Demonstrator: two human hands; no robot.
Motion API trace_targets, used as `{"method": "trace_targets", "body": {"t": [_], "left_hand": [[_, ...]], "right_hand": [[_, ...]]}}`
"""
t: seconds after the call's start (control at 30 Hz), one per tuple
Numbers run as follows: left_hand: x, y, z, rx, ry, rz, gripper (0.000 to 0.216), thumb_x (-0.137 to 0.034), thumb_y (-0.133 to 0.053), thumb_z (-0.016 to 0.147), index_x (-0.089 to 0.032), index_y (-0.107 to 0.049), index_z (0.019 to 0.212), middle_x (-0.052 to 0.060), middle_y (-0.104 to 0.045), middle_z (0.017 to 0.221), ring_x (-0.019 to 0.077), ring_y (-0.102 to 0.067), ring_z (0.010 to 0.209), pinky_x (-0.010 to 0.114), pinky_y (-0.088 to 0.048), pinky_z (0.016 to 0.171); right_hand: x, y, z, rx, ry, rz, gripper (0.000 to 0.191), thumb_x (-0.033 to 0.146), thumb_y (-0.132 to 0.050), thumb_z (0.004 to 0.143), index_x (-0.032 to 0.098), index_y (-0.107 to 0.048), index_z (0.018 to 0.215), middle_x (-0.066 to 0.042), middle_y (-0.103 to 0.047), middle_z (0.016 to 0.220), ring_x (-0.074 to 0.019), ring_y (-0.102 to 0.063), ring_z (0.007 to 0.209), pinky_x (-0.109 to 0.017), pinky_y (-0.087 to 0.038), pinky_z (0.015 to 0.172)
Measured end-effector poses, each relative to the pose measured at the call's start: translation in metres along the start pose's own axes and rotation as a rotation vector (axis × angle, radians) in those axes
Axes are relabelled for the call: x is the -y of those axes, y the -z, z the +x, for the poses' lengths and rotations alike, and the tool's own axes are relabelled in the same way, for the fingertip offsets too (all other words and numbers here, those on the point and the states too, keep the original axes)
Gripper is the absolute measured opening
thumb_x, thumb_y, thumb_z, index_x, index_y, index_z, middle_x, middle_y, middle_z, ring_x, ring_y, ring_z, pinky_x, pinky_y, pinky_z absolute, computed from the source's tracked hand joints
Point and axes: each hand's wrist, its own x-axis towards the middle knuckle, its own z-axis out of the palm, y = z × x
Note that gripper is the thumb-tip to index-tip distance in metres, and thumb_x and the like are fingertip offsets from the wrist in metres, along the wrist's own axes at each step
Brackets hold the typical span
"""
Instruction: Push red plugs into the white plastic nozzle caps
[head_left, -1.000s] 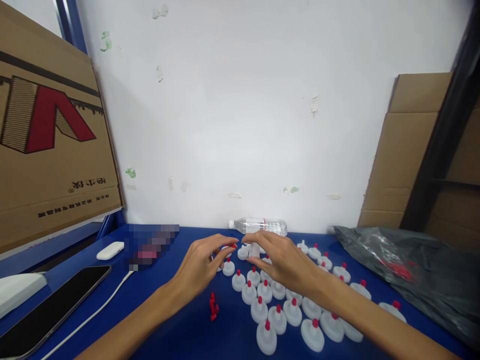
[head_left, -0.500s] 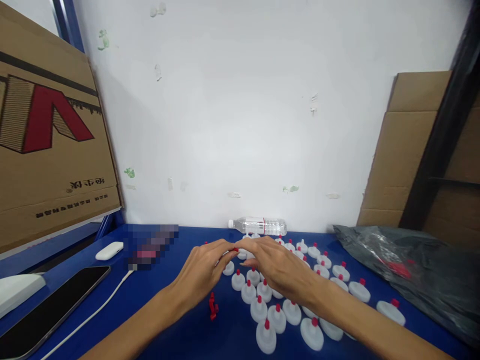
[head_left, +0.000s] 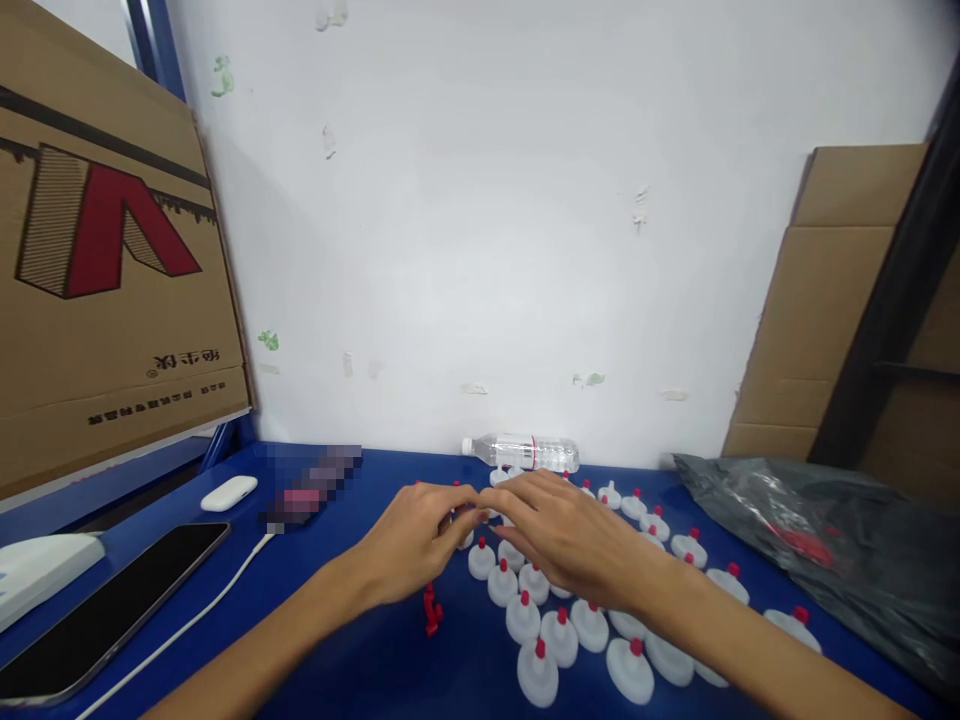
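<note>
My left hand and my right hand meet at the fingertips above the table. The left thumb and fingers are pinched together, and the right fingers bend over against them. Whatever lies between the fingertips is mostly hidden; a bit of white shows there. Below and around my right hand stand many round, white translucent nozzle caps with red tips. A white cap with no red tip stands among them at the back. Near my left wrist lie several small red tips in a loose pile.
A clear plastic bottle lies against the wall. To the right is a grey plastic bag with red pieces in it. At left are a phone, a white earbud case, a cable and a cardboard box.
Both hands stay together at nearly the same spot, fingertips drawn closer. The red tip seen between them before is no longer visible. The whole view has shifted slightly.
</note>
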Motion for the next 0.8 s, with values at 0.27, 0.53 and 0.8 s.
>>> {"method": "trace_targets", "body": {"t": [0.27, 0.53, 0.8], "left_hand": [[0.025, 0.032, 0.001, 0.445, 0.184, -0.112, 0.021, -0.033, -0.066, 0.084, -0.021, -0.077, 0.099, 0.002, -0.072, 0.083, 0.0148, -0.061, 0.065, 0.021, -0.041, 0.057], [0.046, 0.030, -0.001, 0.603, 0.221, -0.245, 0.022, -0.027, -0.074, 0.075, -0.019, -0.078, 0.095, 0.003, -0.074, 0.079, 0.0162, -0.065, 0.071, 0.020, -0.046, 0.058], [0.051, 0.021, 0.000, 0.587, 0.221, -0.229, 0.010, -0.023, -0.074, 0.077, -0.019, -0.077, 0.086, 0.002, -0.073, 0.075, 0.0147, -0.064, 0.070, 0.020, -0.045, 0.059]], "right_hand": [[-0.047, 0.001, -0.008, 0.051, -0.401, 0.108, 0.028, 0.033, -0.039, 0.105, 0.023, -0.064, 0.113, -0.008, -0.068, 0.106, -0.0226, -0.065, 0.088, -0.038, -0.049, 0.081], [-0.080, -0.018, -0.027, 0.127, -0.471, 0.149, 0.054, 0.044, -0.023, 0.108, 0.020, -0.067, 0.087, -0.007, -0.071, 0.084, -0.0232, -0.067, 0.079, -0.035, -0.047, 0.075], [-0.083, -0.024, -0.032, 0.168, -0.460, 0.164, 0.055, 0.047, -0.020, 0.108, 0.022, -0.063, 0.084, -0.004, -0.068, 0.077, -0.0216, -0.064, 0.073, -0.034, -0.045, 0.074]]}}
